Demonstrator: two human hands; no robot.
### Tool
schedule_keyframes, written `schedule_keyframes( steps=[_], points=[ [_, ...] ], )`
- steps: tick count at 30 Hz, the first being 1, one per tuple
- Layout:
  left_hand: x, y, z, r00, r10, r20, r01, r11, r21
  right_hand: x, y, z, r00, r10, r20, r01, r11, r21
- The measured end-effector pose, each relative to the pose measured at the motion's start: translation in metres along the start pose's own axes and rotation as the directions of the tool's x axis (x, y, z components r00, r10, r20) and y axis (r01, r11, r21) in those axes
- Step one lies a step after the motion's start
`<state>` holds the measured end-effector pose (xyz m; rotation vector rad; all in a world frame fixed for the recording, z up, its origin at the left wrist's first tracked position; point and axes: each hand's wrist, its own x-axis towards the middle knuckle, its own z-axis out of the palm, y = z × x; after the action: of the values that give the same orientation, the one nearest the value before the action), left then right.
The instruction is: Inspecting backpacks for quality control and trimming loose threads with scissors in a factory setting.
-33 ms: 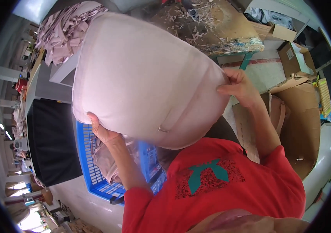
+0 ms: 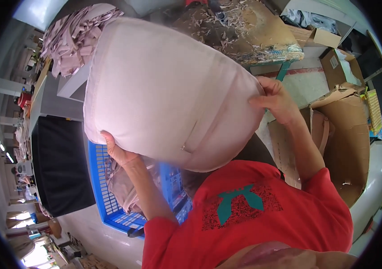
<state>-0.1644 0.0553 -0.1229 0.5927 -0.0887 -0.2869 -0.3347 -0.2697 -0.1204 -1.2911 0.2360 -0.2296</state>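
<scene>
A large, pale pink bag-like cloth piece [image 2: 155, 85] is spread in front of me, with stitched edges and rounded lower corners. Near its lower middle a small metal piece, probably a zip pull [image 2: 184, 148], sits at the end of a short dark line. My left hand [image 2: 121, 150] grips the lower left corner, its thumb on the front and its other fingers hidden behind. At the right edge my right hand [image 2: 274, 99] pinches the cloth between thumb and fingers. The back of the piece is out of sight.
Below my left forearm stands a blue plastic basket [image 2: 96, 168] with pinkish cloth pieces [image 2: 126, 193]. Strips of pink material [image 2: 77, 45] are heaped at the far left. A worn table [image 2: 262, 27] with scraps lies ahead; an open cardboard box [image 2: 347, 143] stands right.
The cloth's surface has shifted slightly, and the dark line by the metal piece shows more plainly. Both hands keep their hold almost in the same place.
</scene>
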Motion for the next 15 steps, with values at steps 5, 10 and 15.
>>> schedule_keyframes(
  steps=[5, 10, 15],
  points=[
    [0.018, -0.03, -0.006, 0.998, 0.053, -0.025, -0.052, 0.998, 0.039, 0.017, -0.008, -0.004, 0.973, -0.13, -0.19, 0.15, 0.984, 0.094],
    [0.03, -0.045, -0.005, 0.997, -0.069, 0.022, 0.07, 0.994, -0.086, 0.034, -0.014, -0.019, 0.973, -0.131, -0.187, 0.153, 0.982, 0.109],
    [0.035, -0.052, 0.0, 0.996, -0.085, 0.021, 0.087, 0.99, -0.109, 0.044, -0.018, -0.024, 0.973, -0.098, -0.209, 0.13, 0.981, 0.144]
  ],
)
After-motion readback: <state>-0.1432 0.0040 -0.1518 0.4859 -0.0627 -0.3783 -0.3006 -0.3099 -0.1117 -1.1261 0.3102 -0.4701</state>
